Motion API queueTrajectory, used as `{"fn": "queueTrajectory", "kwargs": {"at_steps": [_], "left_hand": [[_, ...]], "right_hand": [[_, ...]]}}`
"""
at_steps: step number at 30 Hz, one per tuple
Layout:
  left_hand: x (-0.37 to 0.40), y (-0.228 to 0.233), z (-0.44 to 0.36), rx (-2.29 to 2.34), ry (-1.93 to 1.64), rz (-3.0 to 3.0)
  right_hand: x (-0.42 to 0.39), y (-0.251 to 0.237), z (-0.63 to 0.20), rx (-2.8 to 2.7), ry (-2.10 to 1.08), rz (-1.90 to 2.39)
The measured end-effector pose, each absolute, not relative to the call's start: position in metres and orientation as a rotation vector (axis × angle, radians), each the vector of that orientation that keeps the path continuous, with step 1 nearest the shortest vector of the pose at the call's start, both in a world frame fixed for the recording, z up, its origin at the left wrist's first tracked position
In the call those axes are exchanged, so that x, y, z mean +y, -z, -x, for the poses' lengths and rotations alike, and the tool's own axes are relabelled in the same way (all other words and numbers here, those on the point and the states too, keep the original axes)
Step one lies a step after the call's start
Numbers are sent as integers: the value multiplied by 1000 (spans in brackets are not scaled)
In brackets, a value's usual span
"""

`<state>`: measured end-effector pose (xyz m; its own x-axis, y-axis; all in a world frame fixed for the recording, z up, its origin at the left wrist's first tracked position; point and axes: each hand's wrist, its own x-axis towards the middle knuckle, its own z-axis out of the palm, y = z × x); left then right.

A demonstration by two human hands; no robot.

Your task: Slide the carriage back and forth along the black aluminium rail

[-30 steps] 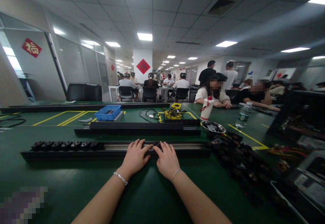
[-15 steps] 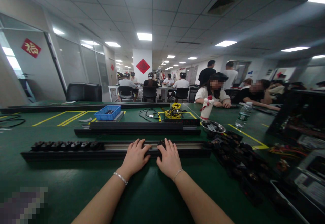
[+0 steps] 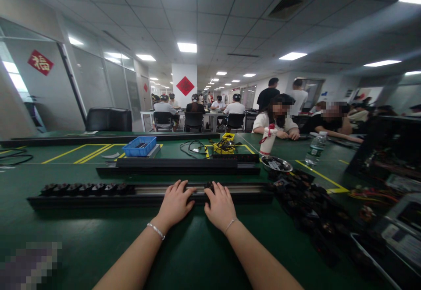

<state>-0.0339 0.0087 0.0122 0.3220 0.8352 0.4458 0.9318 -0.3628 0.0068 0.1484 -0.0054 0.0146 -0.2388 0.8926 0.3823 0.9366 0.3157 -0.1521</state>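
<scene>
Right grip [image 3: 220, 206] farther right along rail [image 3: 98, 201]

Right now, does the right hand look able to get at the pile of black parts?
Likely yes: the right hand is at the long black rail, and nothing tall stands between it and the pile of black parts, just the rail's low end and green tabletop.

Reads "福" in gold on red diamond sign [image 3: 40, 62] far beyond left hand [image 3: 175, 201] | too small to read on bottle label [image 3: 314, 152] beyond right hand [image 3: 220, 206]
</scene>
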Motion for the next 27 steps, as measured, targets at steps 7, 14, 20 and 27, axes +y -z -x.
{"fn": "queueTrajectory", "kwargs": {"at_steps": [7, 14, 20, 27], "left_hand": [[9, -13, 34, -1609, 555, 2344], [9, -13, 34, -1621, 568, 2349], [9, -13, 34, -1605, 567, 2352], [8, -14, 34, -1630, 566, 2353]], "right_hand": [[-4, -15, -150, -2178, 164, 1667], [-4, -16, -153, -2180, 167, 1688], [-4, -16, -156, -2153, 158, 1687], [-4, -18, -155, -2152, 144, 1705]]}}
